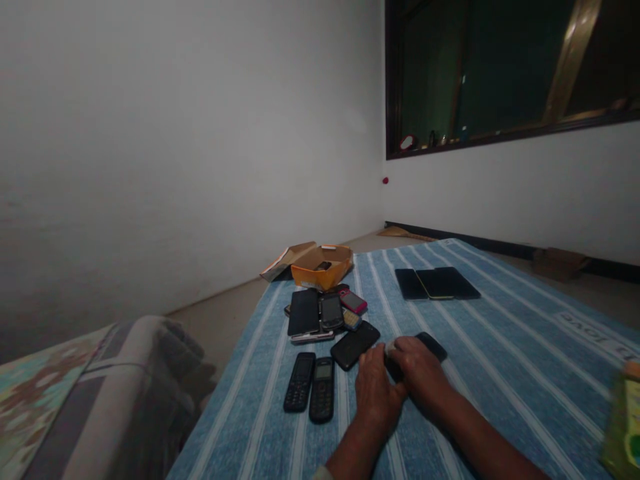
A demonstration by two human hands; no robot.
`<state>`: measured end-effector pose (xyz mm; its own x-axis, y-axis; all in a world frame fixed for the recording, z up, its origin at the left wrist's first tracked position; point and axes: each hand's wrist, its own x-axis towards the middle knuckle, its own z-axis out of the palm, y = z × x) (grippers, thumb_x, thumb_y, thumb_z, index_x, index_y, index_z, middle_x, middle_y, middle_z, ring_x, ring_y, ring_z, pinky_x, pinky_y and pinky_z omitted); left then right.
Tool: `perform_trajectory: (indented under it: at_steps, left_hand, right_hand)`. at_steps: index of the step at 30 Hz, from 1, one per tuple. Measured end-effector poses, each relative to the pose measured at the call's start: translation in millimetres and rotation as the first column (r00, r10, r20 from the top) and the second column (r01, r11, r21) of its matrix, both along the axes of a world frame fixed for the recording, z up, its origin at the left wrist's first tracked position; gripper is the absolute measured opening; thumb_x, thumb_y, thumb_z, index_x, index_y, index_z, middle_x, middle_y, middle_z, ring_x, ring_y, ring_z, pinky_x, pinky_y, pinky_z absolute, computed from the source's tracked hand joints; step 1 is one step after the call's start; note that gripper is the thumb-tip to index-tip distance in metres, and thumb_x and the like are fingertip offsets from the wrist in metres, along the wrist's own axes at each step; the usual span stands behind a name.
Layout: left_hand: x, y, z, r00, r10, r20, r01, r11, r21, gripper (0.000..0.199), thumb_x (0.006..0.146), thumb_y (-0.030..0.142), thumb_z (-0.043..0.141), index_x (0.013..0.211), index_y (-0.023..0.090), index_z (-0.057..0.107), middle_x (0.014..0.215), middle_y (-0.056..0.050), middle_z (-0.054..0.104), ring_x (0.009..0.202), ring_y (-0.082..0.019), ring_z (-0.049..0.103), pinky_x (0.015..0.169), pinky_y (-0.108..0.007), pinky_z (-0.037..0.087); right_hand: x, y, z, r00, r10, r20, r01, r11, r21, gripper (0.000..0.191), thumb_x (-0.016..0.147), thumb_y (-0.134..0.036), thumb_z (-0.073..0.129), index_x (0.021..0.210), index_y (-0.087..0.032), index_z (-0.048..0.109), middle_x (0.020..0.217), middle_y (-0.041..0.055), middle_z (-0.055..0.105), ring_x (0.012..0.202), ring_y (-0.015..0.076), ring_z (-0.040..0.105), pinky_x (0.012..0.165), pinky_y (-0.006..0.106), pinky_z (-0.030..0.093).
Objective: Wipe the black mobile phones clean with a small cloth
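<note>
Fingers of the right hand (419, 368) curl narrowly around a dark phone (433, 346), on or just above the blue striped cloth (520, 347); those of the left hand (376, 388) bunch by its near end, and whether they grip it I cannot tell. Its long axis appears to run from 8 to 2 o'clock, the far end pointing toward 2, its middle hidden. From the hands, a black phone (355, 345) lies close at 10 o'clock, two keypad phones (322, 393) at 9, an orange box (313, 277) at 11, a dark folding case (443, 283) at 1.
</note>
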<state>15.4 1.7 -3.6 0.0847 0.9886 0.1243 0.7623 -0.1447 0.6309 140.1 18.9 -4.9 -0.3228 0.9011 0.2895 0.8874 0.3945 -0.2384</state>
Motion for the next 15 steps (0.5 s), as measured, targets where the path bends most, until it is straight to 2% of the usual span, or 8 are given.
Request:
perform_trajectory:
  at_steps: [4, 7, 9, 11, 15]
  left_hand:
    - [2.4, -1.9, 6.9, 1.0, 0.021, -0.02, -0.022, 0.997, -0.08, 0.079, 0.065, 0.021, 0.07, 0.139, 0.012, 0.047, 0.139, -0.014, 0.054, 0.134, -0.032, 0.043, 0.114, -0.039, 0.031]
    - [3.2, -3.3, 7.5, 1.0, 0.025, -0.013, -0.026, 0.997, -0.076, 0.08, 0.065, 0.02, 0.07, 0.14, 0.007, 0.045, 0.14, -0.016, 0.053, 0.135, -0.033, 0.041, 0.115, -0.039, 0.029]
    - [3.2, -3.6, 6.3, 1.0, 0.027, -0.002, -0.027, 0.997, -0.066, 0.08, 0.065, 0.02, 0.071, 0.14, 0.009, 0.046, 0.14, -0.015, 0.054, 0.135, -0.032, 0.041, 0.115, -0.039, 0.03]
    - [3.2, -3.5, 5.4, 1.0, 0.028, -0.001, -0.028, 0.998, -0.057, 0.079, 0.065, 0.02, 0.071, 0.139, 0.011, 0.047, 0.139, -0.014, 0.054, 0.135, -0.031, 0.042, 0.114, -0.039, 0.031]
    - [2.3, -3.1, 6.4, 1.0, 0.004, -0.009, -0.005, 0.999, -0.032, 0.071, 0.069, 0.023, 0.068, 0.136, 0.01, 0.049, 0.135, -0.016, 0.057, 0.131, -0.031, 0.047, 0.115, -0.039, 0.03]
  right_hand:
    - [17.0, 10.2, -1.5, 0.996, -0.086, 0.025, 0.086, 0.996, 0.003, 0.024, 0.092, -0.012, 0.047, 0.094, -0.017, 0.071, 0.101, 0.0095, 0.064, 0.103, 0.0245, 0.054, 0.091, 0.032, 0.037]
    - [25.7, 13.0, -2.9, 0.99, -0.137, 0.04, 0.137, 0.991, 0.006, 0.025, 0.093, -0.011, 0.046, 0.094, -0.017, 0.071, 0.1, 0.0098, 0.064, 0.102, 0.025, 0.054, 0.089, 0.031, 0.038]
    - [25.2, 11.2, -3.5, 0.986, -0.159, 0.043, 0.159, 0.987, 0.013, 0.026, 0.093, -0.012, 0.046, 0.094, -0.017, 0.071, 0.1, 0.0098, 0.064, 0.102, 0.0251, 0.054, 0.089, 0.031, 0.038]
    - [20.0, 7.4, -3.8, 0.989, -0.142, 0.034, 0.142, 0.99, 0.021, 0.025, 0.093, -0.012, 0.047, 0.093, -0.018, 0.071, 0.101, 0.0096, 0.065, 0.102, 0.0247, 0.054, 0.09, 0.031, 0.038]
    - [4.1, -0.5, -4.4, 1.0, -0.001, -0.005, 0.001, 1.0, 0.025, 0.022, 0.094, -0.013, 0.05, 0.098, -0.017, 0.071, 0.103, 0.0082, 0.066, 0.103, 0.0229, 0.055, 0.09, 0.031, 0.039]
